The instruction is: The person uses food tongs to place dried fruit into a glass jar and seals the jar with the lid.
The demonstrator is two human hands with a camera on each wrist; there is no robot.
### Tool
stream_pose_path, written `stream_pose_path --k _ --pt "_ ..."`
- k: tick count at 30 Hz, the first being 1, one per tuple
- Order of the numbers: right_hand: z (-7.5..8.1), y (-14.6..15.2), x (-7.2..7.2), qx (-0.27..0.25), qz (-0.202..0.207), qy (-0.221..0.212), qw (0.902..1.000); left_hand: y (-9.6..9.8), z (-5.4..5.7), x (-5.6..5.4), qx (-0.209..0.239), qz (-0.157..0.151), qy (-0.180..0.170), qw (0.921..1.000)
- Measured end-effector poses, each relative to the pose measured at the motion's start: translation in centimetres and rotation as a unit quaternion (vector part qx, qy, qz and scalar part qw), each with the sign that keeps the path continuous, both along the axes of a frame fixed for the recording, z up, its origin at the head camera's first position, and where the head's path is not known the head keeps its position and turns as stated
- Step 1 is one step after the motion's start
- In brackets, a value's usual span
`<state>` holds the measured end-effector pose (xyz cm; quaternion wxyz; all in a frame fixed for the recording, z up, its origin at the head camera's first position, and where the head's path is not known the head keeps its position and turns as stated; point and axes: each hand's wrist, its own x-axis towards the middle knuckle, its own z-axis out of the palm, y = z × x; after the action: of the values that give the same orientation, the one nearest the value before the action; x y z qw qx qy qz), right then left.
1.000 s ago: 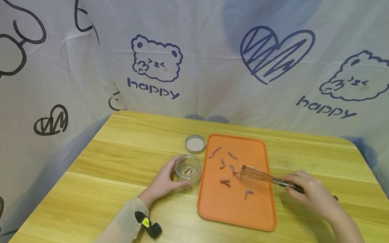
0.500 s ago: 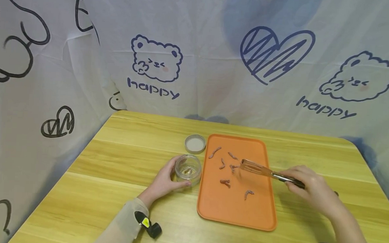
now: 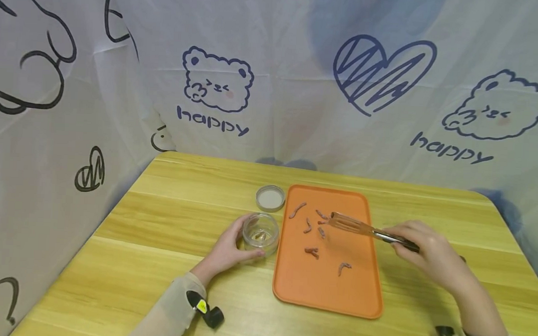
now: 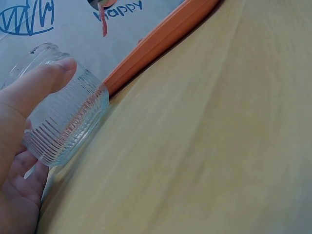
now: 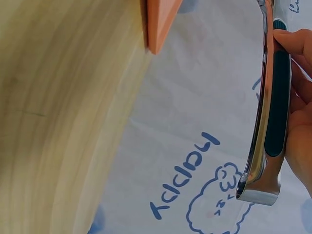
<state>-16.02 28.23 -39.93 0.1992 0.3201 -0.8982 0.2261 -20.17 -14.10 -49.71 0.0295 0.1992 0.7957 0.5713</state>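
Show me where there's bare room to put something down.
The table is bare left of the jar and left hand, and right of the tray, beyond the right hand. The tray's near end is bare too. Crowded: where jar, lid and tray sit close, and the rest of the tray, with strips and tongs.

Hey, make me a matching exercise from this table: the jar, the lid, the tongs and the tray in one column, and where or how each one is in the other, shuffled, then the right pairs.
Column one
1. glass jar
2. round lid
3. tongs
4. tray

Column two
A. orange, with small brownish strips lying on it
B. held in the right hand
C. gripped by the left hand
D. lying on the table, touched by neither hand, just beyond the jar

Pairs: 1-C, 2-D, 3-B, 4-A
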Motion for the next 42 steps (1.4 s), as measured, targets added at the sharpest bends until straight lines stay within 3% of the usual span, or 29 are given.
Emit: stream_pose_path --k 11,17,42 --pt "0.8 -1.0 -0.8 -0.002 -0.007 0.005 1.0000 -0.1 -0.2 -0.2 -0.003 0.001 0.014 0.9999" --pt "1.1 -1.6 -1.2 -0.009 -0.012 0.012 0.9998 0.0 0.0 -0.2 -0.009 0.005 0.005 0.9999" --pt "2.7 -4.7 -2.3 -0.024 0.018 0.030 0.9991 0.3 0.2 0.1 -0.004 0.005 0.004 1.0000"
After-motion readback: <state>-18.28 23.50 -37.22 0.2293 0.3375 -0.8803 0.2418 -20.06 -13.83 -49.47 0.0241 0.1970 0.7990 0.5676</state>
